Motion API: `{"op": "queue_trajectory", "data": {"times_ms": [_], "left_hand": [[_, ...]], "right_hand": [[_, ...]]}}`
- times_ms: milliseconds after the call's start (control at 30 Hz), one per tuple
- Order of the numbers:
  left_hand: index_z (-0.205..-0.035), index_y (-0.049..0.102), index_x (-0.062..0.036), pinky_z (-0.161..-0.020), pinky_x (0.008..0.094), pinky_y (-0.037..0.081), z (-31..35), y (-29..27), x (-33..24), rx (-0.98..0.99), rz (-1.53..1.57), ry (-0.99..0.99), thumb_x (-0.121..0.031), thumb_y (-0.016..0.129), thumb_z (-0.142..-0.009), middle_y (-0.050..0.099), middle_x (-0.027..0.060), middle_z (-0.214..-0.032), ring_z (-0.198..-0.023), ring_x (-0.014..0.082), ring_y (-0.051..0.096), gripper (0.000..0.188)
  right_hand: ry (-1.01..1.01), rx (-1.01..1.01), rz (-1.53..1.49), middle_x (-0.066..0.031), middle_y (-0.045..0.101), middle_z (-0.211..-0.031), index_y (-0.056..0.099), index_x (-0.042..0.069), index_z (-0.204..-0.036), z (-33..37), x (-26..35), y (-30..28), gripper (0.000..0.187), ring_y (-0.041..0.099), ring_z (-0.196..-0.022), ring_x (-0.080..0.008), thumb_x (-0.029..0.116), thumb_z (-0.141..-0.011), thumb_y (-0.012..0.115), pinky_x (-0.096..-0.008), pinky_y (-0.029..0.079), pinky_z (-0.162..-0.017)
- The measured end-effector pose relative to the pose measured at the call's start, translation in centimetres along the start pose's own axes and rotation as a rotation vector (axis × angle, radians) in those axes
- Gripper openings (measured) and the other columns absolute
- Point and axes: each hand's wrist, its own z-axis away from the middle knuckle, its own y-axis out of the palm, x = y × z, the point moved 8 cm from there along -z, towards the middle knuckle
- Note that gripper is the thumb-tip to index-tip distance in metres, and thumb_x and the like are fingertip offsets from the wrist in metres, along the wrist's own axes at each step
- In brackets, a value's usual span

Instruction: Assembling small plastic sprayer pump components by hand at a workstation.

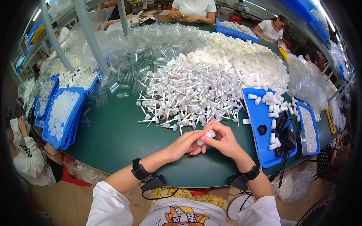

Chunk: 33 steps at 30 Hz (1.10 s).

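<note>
Close together over the near part of the table, both my hands are closed around a small white and translucent plastic piece (206, 138). My left hand (185, 144) grips its lower end, and my right hand (224, 140) pinches the upper end. Fingers cover much of the piece, so its full shape is hidden. Just beyond my fingertips lies a wide heap of thin white stems with translucent heads (192, 94). White cylindrical caps (245, 60) form a larger heap behind it, and clear plastic tubes (158, 41) are piled to the far left.
On the right, a blue tray (266, 160) holds white caps and a black device with cables (288, 139). Another blue tray of small white parts (310, 128) stands beside it. Stacked blue trays with translucent pieces (64, 113) sit left. Grey metal posts (90, 35) rise there. Other people work around the table.
</note>
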Motion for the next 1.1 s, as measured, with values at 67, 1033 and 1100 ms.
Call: {"op": "queue_trajectory", "data": {"times_ms": [67, 1033, 1100], "left_hand": [[-0.094, 0.051, -0.0039, -0.05, 0.0194, 0.036, -0.1, -0.2, -0.3, -0.029, 0.014, 0.02, -0.037, 0.027, -0.098, 0.052, 0.002, -0.071, -0.055, 0.0077, 0.044, 0.041], [-0.112, 0.042, -0.003, -0.067, 0.0274, 0.039, 0.0, 0.6, -0.5, 0.045, 0.171, 0.105, -0.035, 0.027, -0.099, 0.045, 0.0036, -0.079, -0.069, 0.0129, 0.043, 0.038], [-0.112, 0.041, -0.0049, -0.065, 0.0258, 0.04, 0.0, 0.4, -0.4, 0.046, 0.188, 0.11, -0.033, 0.028, -0.099, 0.045, 0.0031, -0.079, -0.068, 0.0116, 0.044, 0.034]], "right_hand": [[0.075, -0.059, -0.088, -0.0054, 0.054, -0.094, 0.06, 0.0, -0.094, -0.1, -0.8, -0.5, 0.014, 0.055, -0.087, -0.0129, 0.003, -0.081, 0.064, -0.0272, 0.043, -0.079], [-0.091, -0.251, 0.108, -0.0082, 0.06, -0.1, 0.058, 0.0, -0.099, 0.4, 0.5, -1.2, 0.018, 0.056, -0.089, -0.0115, 0.003, -0.081, 0.063, -0.0266, 0.043, -0.078], [-0.121, -0.227, 0.055, -0.0093, 0.06, -0.102, 0.058, -0.001, -0.096, 0.3, 0.3, -1.1, 0.016, 0.055, -0.091, -0.0123, 0.002, -0.081, 0.063, -0.027, 0.043, -0.08]]}}
